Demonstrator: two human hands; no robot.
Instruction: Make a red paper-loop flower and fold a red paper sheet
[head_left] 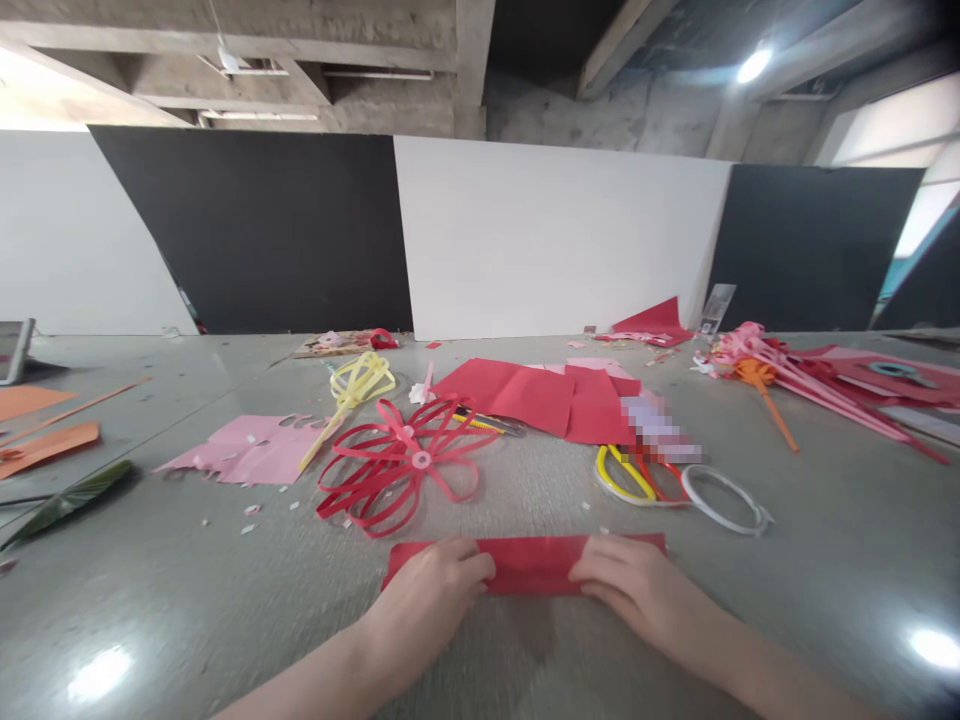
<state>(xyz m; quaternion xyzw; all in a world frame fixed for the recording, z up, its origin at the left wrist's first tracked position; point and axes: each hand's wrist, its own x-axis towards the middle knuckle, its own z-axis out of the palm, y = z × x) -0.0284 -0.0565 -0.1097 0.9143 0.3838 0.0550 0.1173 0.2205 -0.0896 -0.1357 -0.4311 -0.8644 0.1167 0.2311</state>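
A folded strip of red paper (532,565) lies across the grey table, close in front of me. My left hand (446,575) is closed on its left part, with the fingertips curled at the near edge. Toward the other end, my right hand (622,575) grips the strip the same way, thumb low and fingers on top. Just beyond the left hand sits a flower shape of looped red strips (421,460) with a small pink ring at its centre. Red sheets (517,395) lie farther back.
Yellow, red and white coils (724,500) lie right of centre. A yellow looped flower on a stick (361,382) and a cut pink sheet (255,450) are to the left. Pink and red strips (810,385) bundle at the right. Partition panels (562,240) stand behind.
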